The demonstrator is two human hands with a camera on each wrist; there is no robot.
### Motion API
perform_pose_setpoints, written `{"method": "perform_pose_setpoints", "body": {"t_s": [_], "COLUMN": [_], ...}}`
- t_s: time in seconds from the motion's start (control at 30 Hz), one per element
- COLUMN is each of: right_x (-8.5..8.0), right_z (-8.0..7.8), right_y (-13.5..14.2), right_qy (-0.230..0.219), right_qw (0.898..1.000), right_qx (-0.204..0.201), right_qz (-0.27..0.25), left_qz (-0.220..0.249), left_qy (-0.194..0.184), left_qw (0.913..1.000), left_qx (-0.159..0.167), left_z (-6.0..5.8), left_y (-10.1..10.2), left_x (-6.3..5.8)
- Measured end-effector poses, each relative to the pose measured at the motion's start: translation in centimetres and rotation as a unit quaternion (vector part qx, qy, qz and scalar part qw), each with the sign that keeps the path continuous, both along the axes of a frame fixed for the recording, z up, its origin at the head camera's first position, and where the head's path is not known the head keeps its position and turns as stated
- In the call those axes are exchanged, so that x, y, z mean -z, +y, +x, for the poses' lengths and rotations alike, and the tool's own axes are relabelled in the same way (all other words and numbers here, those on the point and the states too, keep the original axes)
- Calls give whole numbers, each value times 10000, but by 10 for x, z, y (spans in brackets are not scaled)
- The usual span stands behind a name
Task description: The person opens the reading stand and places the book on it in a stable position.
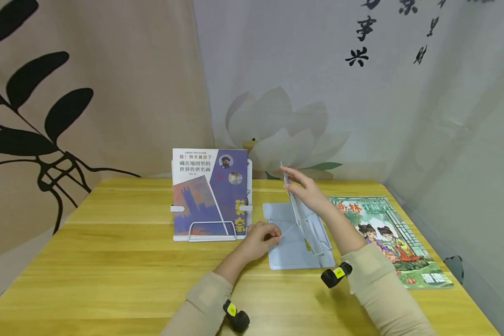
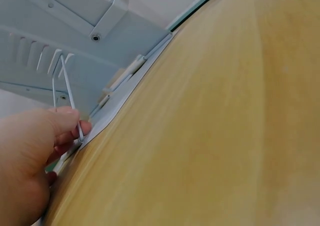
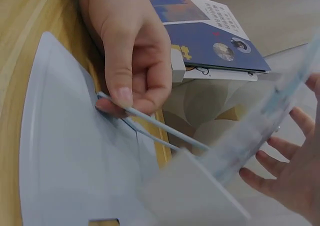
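A pale metal book stand (image 1: 280,254) lies with its base flat on the table and its panel (image 1: 304,219) raised steeply. My left hand (image 1: 260,239) pinches a thin wire bracket (image 2: 67,83) between thumb and fingers, low beside the panel; the bracket's other end meets slots in the panel. Higher up, my right hand (image 1: 305,190) touches the panel near its top edge. In the right wrist view its fingers (image 3: 280,148) lie fairly straight along the panel, all on one side.
On the left, a purple and white book (image 1: 210,191) stands upright in a similar white stand (image 1: 250,186). A green illustrated magazine (image 1: 396,242) lies flat at the table's right, partly behind my right forearm. A printed curtain (image 1: 151,93) hangs behind the wooden table (image 1: 122,261).
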State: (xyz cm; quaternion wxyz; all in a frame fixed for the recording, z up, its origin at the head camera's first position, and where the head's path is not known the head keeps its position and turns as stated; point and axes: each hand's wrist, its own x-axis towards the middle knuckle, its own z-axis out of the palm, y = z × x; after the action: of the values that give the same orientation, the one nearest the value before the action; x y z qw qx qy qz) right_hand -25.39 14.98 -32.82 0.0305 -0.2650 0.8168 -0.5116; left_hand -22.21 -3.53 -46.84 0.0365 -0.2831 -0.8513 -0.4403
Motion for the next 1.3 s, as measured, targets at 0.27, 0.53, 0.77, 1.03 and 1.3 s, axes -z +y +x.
{"method": "perform_pose_setpoints", "body": {"t_s": [0.27, 0.53, 0.77, 1.03, 1.3], "right_x": [-9, -12, -10, -6, -2], "right_z": [-11, -29, -31, -23, -5], "right_y": [4, 6, 7, 16, 22], "right_qy": [-79, -197, -203, -95, 205], "right_qw": [9994, 9969, 9970, 9991, 9982], "right_qx": [-337, -757, -680, -242, 311], "right_qz": [6, 58, 309, 338, 473], "left_qz": [395, 1044, 1553, 1043, 639], "left_qy": [136, 276, 1062, 1717, 2052], "left_qw": [9991, 9938, 9819, 9786, 9739], "left_qx": [-54, -260, -201, -457, -733], "left_z": [21, 59, 85, 91, 91], "left_y": [-3, 4, 23, 28, 22], "left_x": [-7, -33, -63, -74, -79]}}
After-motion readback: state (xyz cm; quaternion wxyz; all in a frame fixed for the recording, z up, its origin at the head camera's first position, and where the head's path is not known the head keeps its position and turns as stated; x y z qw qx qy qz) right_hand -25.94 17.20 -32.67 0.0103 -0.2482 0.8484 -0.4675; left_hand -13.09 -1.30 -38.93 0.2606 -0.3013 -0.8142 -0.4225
